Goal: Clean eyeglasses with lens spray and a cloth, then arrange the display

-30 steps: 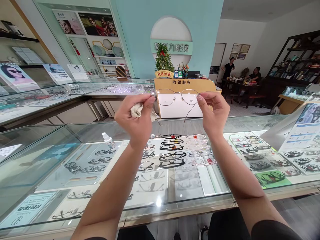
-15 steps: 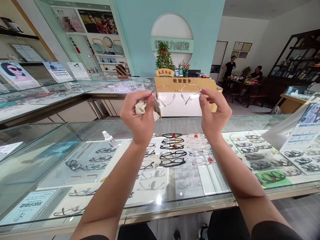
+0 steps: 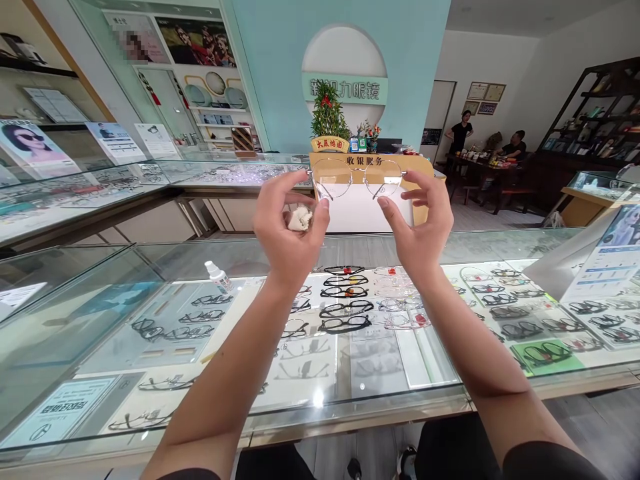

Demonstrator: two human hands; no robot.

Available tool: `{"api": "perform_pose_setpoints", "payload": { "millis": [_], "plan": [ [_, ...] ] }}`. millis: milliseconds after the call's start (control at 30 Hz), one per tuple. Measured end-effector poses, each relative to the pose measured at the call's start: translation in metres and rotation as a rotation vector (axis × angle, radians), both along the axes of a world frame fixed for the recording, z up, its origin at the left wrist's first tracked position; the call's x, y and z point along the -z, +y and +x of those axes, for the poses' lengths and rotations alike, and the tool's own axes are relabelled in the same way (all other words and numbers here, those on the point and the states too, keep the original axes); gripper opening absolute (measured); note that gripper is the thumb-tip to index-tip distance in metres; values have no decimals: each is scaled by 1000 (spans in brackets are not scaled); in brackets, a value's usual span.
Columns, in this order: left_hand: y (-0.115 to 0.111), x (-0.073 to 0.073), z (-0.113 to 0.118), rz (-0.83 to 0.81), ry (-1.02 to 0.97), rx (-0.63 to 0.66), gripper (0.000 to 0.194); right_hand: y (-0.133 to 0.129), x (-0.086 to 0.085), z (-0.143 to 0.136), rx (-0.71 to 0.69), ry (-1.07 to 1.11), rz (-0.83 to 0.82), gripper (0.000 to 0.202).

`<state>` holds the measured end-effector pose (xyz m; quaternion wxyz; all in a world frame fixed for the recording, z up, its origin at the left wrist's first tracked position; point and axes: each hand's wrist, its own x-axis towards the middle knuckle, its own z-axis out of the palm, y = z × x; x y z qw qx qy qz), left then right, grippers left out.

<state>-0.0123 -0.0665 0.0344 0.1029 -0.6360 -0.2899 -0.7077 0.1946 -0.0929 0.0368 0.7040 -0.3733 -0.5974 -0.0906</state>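
Note:
A pair of thin metal-rimmed eyeglasses [image 3: 334, 179] is held up above the glass counter, its temples pointing back towards me. My left hand [image 3: 287, 237] is closed on one side of the frame, the index finger at the hinge and the thumb by the lower rim. A crumpled white cloth [image 3: 301, 219] sits in the same palm under the curled fingers. At the other side, my right hand [image 3: 424, 230] grips the frame, its index finger by the hinge and its thumb near the lower rim of that lens.
Rows of spectacle frames [image 3: 345, 308] lie inside the glass display case [image 3: 280, 417] below my arms. A white spray bottle [image 3: 218, 277] stands on the case at left. Beyond is a cashier counter [image 3: 370, 207] with a plant [image 3: 327, 117]. Two people are at the back right.
The eyeglasses have risen slightly and tilted. Both hands have shifted a little inward, with the thumbs now lower and nearer the bottom rims. The cloth shows more tightly bunched.

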Motion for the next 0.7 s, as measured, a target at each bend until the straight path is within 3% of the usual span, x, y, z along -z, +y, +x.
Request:
{"api": "perform_pose_setpoints", "payload": {
  "millis": [267,400,700],
  "plan": [
    [7,6,0,-44,16,-14,58,-1,2,-1,35,-28,8,42],
    [10,6,1,-39,0,-32,54,-3,2,-3,83,-56,29,41],
    [10,6,1,-58,-52,-1,50,-7,0,-3,37,-51,-5,39]
  ]
}}
